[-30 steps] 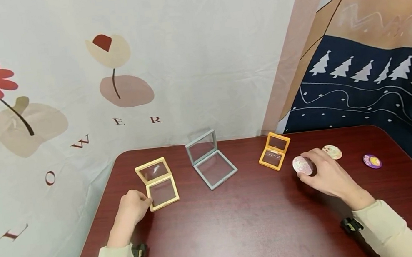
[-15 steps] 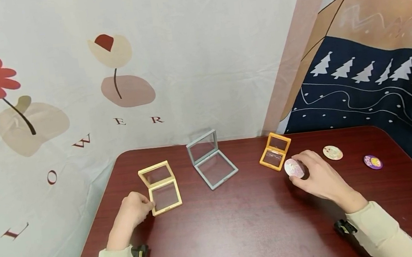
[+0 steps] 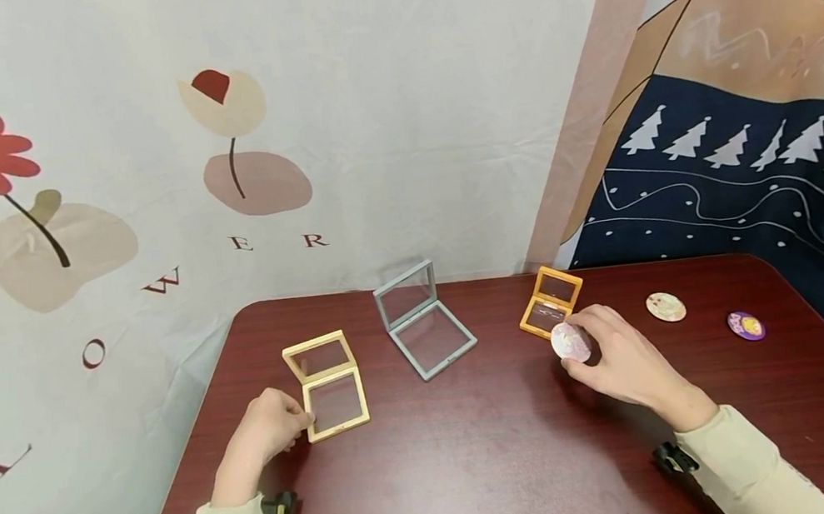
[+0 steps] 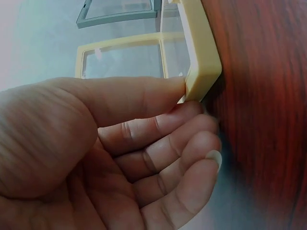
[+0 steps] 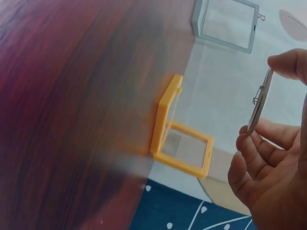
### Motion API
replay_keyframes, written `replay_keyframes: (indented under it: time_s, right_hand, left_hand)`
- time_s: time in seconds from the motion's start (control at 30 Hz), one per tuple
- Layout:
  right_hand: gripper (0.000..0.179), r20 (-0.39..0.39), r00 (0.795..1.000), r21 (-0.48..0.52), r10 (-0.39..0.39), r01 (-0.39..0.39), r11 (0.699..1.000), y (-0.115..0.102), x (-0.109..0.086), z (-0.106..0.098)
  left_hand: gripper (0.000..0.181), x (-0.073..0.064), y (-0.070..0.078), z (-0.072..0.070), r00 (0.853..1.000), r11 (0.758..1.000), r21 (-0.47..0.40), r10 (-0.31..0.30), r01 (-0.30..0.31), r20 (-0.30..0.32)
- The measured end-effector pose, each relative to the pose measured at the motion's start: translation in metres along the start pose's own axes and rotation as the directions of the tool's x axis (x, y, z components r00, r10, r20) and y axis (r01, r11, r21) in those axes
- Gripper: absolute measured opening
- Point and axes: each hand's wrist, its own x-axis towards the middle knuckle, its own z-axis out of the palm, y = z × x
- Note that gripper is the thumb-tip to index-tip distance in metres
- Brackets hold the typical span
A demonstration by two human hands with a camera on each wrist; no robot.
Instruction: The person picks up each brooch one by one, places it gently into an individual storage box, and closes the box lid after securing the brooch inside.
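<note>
My left hand pinches the near left edge of a pale yellow hinged display frame, which stands opened with a clear film in each half. In the left wrist view the thumb presses the yellow frame's corner, the other fingers curled beneath. Above the table, my right hand holds a round pale pink pin badge by its rim between thumb and fingers. The wire pin on the badge's back shows in the right wrist view. Just behind the badge stands a small orange hinged frame, opened.
A grey hinged frame stands opened at the back middle of the dark red table. To the right lie a cream round badge and a purple one with yellow. A printed cloth hangs behind the table's far edge.
My right hand has carried the pink badge left, from near the cream badge to in front of the orange frame. My left hand has drawn the yellow frame slightly nearer and to the right.
</note>
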Motion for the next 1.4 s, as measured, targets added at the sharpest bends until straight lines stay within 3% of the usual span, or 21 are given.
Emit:
replay_keyframes:
  time_s: [0.7,1.4]
  right_hand:
    - [0.053,0.0,0.997,0.051,-0.079,0.079,0.996,-0.033,0.015,0.016]
    - [0.052,0.069,0.99,0.16,-0.125,0.113,0.981,-0.083,0.035,0.032]
  left_hand:
    - [0.026,-0.011,0.003,0.002,0.997,0.999,-0.04,0.04,-0.037,0.072]
    - [0.025,-0.013,0.009,0.007,0.991,0.998,-0.053,0.053,-0.047,0.122]
